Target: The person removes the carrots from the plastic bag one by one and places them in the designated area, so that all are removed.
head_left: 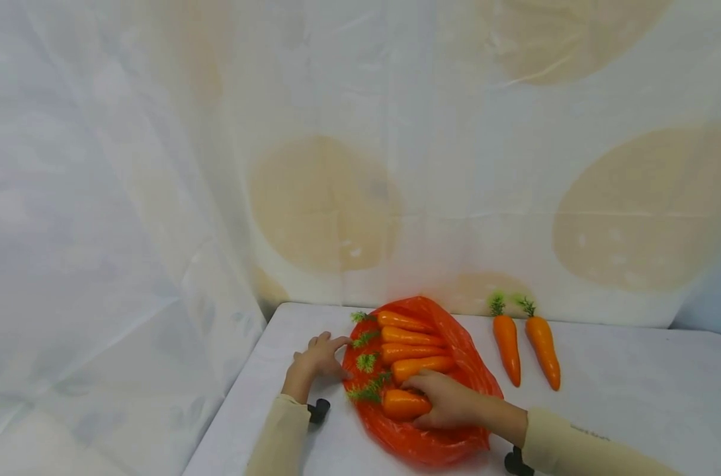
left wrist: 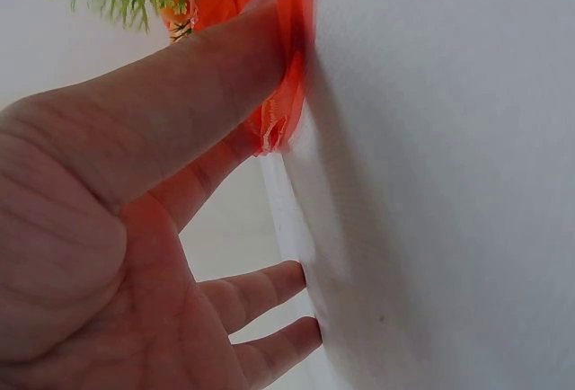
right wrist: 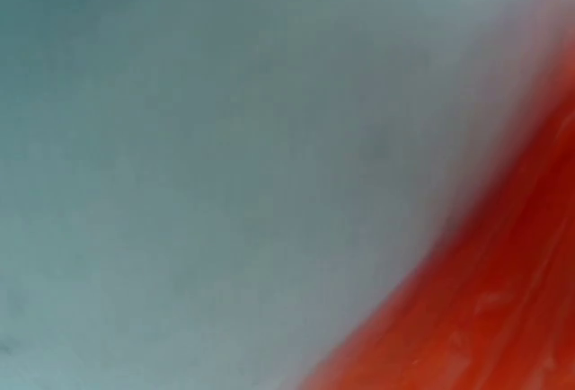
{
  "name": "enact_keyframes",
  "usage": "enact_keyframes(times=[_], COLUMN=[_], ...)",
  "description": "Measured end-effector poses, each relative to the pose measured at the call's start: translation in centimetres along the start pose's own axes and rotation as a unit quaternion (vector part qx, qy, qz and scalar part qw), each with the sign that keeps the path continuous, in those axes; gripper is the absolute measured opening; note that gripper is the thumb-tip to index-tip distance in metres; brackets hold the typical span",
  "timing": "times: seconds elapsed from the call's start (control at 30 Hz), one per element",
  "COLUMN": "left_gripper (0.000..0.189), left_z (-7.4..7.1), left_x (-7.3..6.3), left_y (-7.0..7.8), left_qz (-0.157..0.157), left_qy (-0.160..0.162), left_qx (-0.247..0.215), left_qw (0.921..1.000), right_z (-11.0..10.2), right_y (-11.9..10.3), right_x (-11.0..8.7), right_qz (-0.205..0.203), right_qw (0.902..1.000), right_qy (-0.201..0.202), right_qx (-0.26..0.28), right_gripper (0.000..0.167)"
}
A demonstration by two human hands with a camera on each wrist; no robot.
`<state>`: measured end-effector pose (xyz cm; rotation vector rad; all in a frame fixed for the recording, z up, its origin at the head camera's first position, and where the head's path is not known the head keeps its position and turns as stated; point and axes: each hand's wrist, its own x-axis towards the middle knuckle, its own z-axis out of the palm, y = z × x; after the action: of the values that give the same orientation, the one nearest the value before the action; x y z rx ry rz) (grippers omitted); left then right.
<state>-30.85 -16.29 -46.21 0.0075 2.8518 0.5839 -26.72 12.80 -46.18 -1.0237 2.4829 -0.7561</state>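
Note:
A red plastic bag [head_left: 471, 370] lies spread on the table, with several orange carrots [head_left: 409, 354] with green tops side by side on it. My right hand [head_left: 450, 400] grips the nearest carrot [head_left: 403, 404] round its body, its palm facing down over the bag. At the bag's left edge is my left hand [head_left: 323, 357]. In the left wrist view its thumb and index finger pinch the red plastic [left wrist: 269, 129], while the other fingers reach to the table. The thumb's tip is partly covered by plastic. Only blurred table and red plastic [right wrist: 485, 318] show in the right wrist view.
Two more carrots, one on the left [head_left: 507, 349] and one on the right [head_left: 543, 352], lie on the white table [head_left: 628, 383] to the right of the bag. A pale curtain with tan spots [head_left: 456, 165] hangs behind the table and along its left.

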Motion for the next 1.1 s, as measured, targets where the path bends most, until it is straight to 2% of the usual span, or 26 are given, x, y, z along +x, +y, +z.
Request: enact_keyframes(times=[0.17,0.33,0.43,0.6,0.77,1.1], left_gripper=[0.066,0.067,0.067,0.067,0.066,0.059], left_z=[-0.1,-0.1,-0.1,-0.2,-0.1,-0.1], left_x=[-0.1,-0.1,0.0,0.1,0.2,0.1], left_y=[0.0,0.0,0.0,0.0,0.0,-0.2], left_qz=[-0.002,-0.002,0.002,0.004,0.005,0.004], left_qy=[-0.001,0.0,0.001,0.001,0.003,-0.001], left_qx=[0.003,0.003,0.002,0.008,0.009,-0.002], left_qw=[1.0,1.0,1.0,1.0,0.9999,1.0], right_z=[0.2,0.4,0.4,0.3,0.0,-0.7], right_y=[-0.6,-0.9,-0.8,-0.5,-0.5,-0.5], right_x=[-0.2,-0.2,-0.2,0.0,-0.1,-0.4], right_qz=[-0.005,-0.016,-0.025,-0.044,-0.044,-0.061], right_qw=[0.9988,0.9984,0.9989,0.9989,0.9972,0.9959], right_qy=[0.005,-0.002,-0.002,-0.01,-0.016,0.0], right_qx=[-0.048,-0.054,-0.039,0.014,0.059,0.068], right_gripper=[0.05,0.055,0.058,0.06,0.057,0.058])
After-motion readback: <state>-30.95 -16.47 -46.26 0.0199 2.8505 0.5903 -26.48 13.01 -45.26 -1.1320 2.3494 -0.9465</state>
